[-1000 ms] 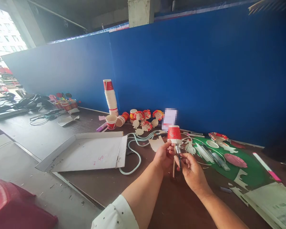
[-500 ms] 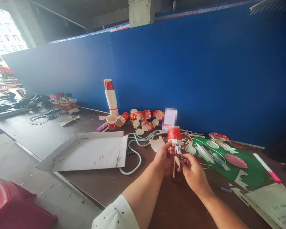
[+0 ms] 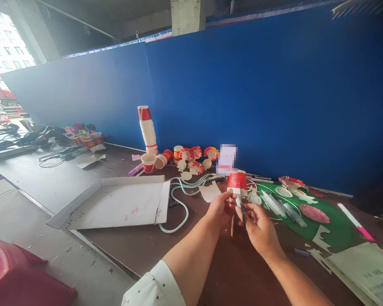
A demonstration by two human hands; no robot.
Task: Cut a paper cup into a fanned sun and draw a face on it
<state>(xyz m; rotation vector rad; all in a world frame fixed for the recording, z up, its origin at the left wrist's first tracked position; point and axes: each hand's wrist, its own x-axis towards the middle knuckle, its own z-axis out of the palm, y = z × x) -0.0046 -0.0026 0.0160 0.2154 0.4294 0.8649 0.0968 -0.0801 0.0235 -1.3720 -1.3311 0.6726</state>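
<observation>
Spanning the far side, a blue board (image 3: 242, 97) stands behind a dark table (image 3: 127, 250), and a white box lid (image 3: 121, 204) lies on the left part of the table, well apart from both hands. A green sheet (image 3: 338, 227) spreads over the right side, with paper scraps and pens about it. The right hand (image 3: 261, 227) and the left hand (image 3: 221, 208) meet near the middle, between lid and sheet. Just beyond their fingertips is a red paper cup (image 3: 238, 182), raised in front of the far board; it lies on the far side of both hands, straight ahead of the left and to the far left of the right. Its long axis runs roughly near to far as seen from above the wrists, the wider, white-edged end toward the fingers and the narrower end away. The left hand is the nearer one: its thumb and fingers are closed on that white edge, pinching it from the left. The right hand grips a slim dark tool (image 3: 243, 216), whose far tip meets the near edge of the cup; it looks like scissors, though the fingers hide too much to be sure. Smallest, a thin stick (image 3: 232, 226) shows just below the hands, and whether anything holds it cannot be told.
</observation>
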